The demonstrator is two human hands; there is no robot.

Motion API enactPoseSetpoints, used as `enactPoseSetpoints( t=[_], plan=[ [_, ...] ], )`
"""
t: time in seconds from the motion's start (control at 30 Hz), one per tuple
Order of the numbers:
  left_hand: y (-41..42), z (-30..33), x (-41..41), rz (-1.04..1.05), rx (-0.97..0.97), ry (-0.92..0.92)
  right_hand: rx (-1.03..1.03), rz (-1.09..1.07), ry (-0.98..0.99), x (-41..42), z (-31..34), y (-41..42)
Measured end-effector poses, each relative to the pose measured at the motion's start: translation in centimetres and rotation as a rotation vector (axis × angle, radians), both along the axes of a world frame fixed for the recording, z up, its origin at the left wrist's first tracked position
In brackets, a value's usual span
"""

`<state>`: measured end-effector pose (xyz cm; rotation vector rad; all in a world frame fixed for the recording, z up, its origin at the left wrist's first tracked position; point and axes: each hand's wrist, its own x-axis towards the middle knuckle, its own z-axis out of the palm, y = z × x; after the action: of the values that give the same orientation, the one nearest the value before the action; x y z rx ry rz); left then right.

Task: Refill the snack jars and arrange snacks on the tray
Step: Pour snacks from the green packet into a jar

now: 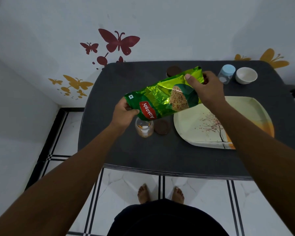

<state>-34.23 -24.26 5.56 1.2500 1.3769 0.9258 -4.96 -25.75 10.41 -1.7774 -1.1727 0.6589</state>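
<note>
Table (160, 154) is bearing everything: tray (194, 123) lying at its right, green packet (162, 97) tilting above it. Left hand (124, 111) is gripping the packet's lower end over an open jar (144, 127); right hand (204, 87) is pinching its raised end. Brown lid (162, 127) is lying just beside the jar.
</note>
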Motion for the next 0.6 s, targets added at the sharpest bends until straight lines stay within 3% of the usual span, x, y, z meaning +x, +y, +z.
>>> enactPoseSetpoints(
  t=[0.6],
  plan=[
    [-0.2, 0.3, 0.2, 0.114, -0.065, -0.200, 0.040, -0.031, -0.051, -1.1, 0.6, -0.3]
  ],
)
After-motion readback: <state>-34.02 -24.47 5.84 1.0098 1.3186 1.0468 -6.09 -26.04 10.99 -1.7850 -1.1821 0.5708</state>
